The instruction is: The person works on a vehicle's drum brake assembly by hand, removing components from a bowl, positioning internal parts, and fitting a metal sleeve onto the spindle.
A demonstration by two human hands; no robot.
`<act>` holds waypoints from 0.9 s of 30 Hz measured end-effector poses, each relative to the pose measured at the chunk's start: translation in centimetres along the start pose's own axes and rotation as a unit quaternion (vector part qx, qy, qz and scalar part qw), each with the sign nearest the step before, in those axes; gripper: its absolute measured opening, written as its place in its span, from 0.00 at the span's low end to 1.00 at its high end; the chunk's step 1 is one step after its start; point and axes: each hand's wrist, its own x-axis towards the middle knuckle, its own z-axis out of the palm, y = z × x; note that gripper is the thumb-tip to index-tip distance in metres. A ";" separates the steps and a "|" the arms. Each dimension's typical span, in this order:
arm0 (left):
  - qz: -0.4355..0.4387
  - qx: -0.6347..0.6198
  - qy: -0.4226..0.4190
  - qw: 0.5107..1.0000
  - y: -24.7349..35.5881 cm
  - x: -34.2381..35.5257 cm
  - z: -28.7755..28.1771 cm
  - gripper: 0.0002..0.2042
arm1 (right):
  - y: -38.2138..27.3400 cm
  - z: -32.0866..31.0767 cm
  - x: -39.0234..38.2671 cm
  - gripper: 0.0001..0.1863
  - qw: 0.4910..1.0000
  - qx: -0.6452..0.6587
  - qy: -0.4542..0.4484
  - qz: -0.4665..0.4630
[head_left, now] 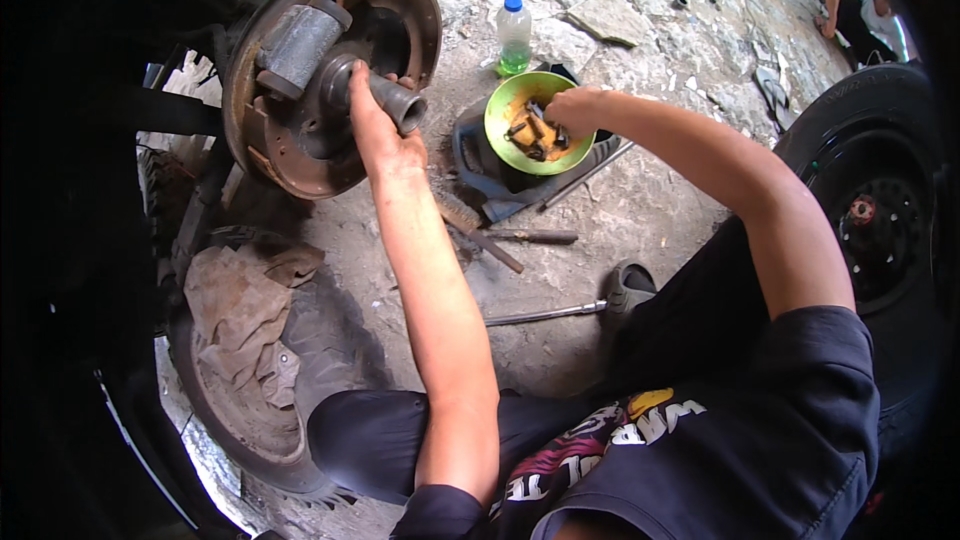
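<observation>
My left hand (388, 135) is wrapped round the bare metal axle spindle (405, 108), with the thumb along its top. The spindle sticks out of a rusty round brake backing plate (310, 175), which carries a grey rounded metal block (303, 46). Over to the right, my right hand (573, 112) reaches inside the rim of a green bowl (543, 165). Its fingers point down and are bunched together; what they hold, if anything, is hidden. Several dark metal parts (537, 132) lie in orange-brown liquid in the bowl.
The bowl stands on a dark case (475, 162), with a bottle of green liquid (514, 35) behind. Tools, including a wire brush (485, 240) and a long metal bar (545, 315), lie on the ground. A cloth-covered tyre (240, 325) lies left; a wheel (870, 210) stands right. Another person (860, 15) crouches far right.
</observation>
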 end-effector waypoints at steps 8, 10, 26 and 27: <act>-0.001 0.019 0.008 1.000 -0.2 -0.4 0.4 0.20 | 3.9 2.2 2.5 0.12 1.000 0.009 -0.018 0.022; 0.010 0.034 -0.008 0.999 -0.3 0.3 -0.2 0.20 | 4.4 2.5 2.6 0.12 0.999 -0.011 -0.026 0.037; 0.006 0.029 -0.001 1.000 0.0 -0.8 0.3 0.23 | 1.7 4.1 4.1 0.15 0.996 0.022 -0.040 0.080; 0.008 0.035 -0.004 0.999 -0.1 -0.7 0.2 0.22 | 2.1 4.1 4.0 0.17 0.996 0.026 -0.037 0.073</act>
